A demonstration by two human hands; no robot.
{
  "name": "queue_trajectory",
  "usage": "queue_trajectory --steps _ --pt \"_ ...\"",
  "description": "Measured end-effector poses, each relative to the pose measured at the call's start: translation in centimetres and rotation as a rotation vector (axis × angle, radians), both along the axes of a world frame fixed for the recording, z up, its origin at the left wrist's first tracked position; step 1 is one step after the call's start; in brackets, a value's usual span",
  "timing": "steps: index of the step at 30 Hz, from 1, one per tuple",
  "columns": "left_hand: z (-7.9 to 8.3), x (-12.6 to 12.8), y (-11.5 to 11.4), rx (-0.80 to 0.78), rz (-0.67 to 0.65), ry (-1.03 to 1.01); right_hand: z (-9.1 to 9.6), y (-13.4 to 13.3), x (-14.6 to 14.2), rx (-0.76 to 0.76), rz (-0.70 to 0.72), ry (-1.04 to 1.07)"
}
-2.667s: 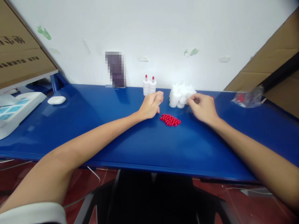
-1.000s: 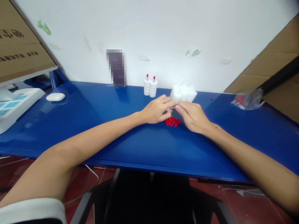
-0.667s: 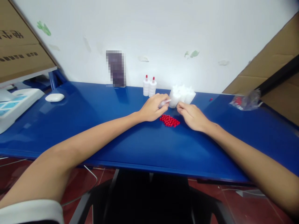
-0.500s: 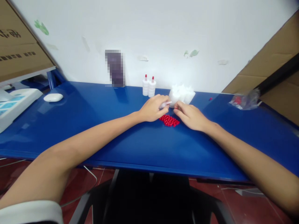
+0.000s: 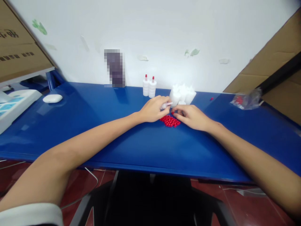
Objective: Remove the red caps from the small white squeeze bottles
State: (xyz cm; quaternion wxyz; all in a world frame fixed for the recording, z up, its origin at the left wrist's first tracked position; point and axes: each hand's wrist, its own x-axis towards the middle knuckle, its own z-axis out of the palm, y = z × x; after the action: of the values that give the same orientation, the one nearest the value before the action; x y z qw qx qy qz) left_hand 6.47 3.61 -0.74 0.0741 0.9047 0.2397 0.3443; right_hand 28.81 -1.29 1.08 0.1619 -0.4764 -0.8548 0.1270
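1. Bottle (image 5: 166, 104): small and white, held nearly level in the left hand (image 5: 153, 109), its nozzle pointing at the right hand (image 5: 191, 116). It sits just behind the pile of red caps (image 5: 170, 121) on the blue table (image 5: 131, 138).
2. Risk (judged):
   - The caps are small and loose, so a wrist dragged across the pile could scatter them towards the table edge.
   - A cap brought to the nozzle off-axis could slip from a fingertip pinch and be lost among the others.
   - The level bottle gives the nozzle little support, so pressing on it could swing the bottle in the grasp.
3. Left hand: closed round the bottle's body, knuckles up, just left of the pile. The forearm runs back towards the near-left edge of the table.
4. Right hand: palm down, just right of the pile, with thumb and forefinger drawn narrow at the pile's far edge, close to the nozzle. A red speck shows at the fingertips, but whether a cap is pinched there cannot be told.
5. Surroundings:
   - Behind the pile: a cluster (image 5: 182, 94) of uncapped white bottles.
   - Behind and left of the pile: a capped pair (image 5: 149, 88).
   - Behind and right of the pile: a stray cap (image 5: 211, 99).
   - Well right of the pile: a clear bag (image 5: 246, 99).
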Motion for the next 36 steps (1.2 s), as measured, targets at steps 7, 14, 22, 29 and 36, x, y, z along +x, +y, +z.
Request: queue_trajectory --steps 7,14,22,29,36 --pt "0.02 0.01 -0.02 0.000 0.002 0.042 -0.18 0.15 0.17 0.016 0.022 -0.013" --pt "-0.10 -0.02 0.09 0.009 0.021 0.067 -0.03 -0.18 -0.10 0.039 0.067 -0.023" --pt "-0.03 -0.02 0.03 0.004 0.025 0.081 -0.29 0.01 0.13 0.036 0.116 0.018" --pt "-0.07 -0.09 0.08 0.005 0.030 0.083 -0.31 0.02 0.07 0.018 0.088 0.024" --pt "-0.14 -0.09 0.20 -0.004 0.026 0.096 -0.27 -0.08 0.03 0.007 0.075 0.024"
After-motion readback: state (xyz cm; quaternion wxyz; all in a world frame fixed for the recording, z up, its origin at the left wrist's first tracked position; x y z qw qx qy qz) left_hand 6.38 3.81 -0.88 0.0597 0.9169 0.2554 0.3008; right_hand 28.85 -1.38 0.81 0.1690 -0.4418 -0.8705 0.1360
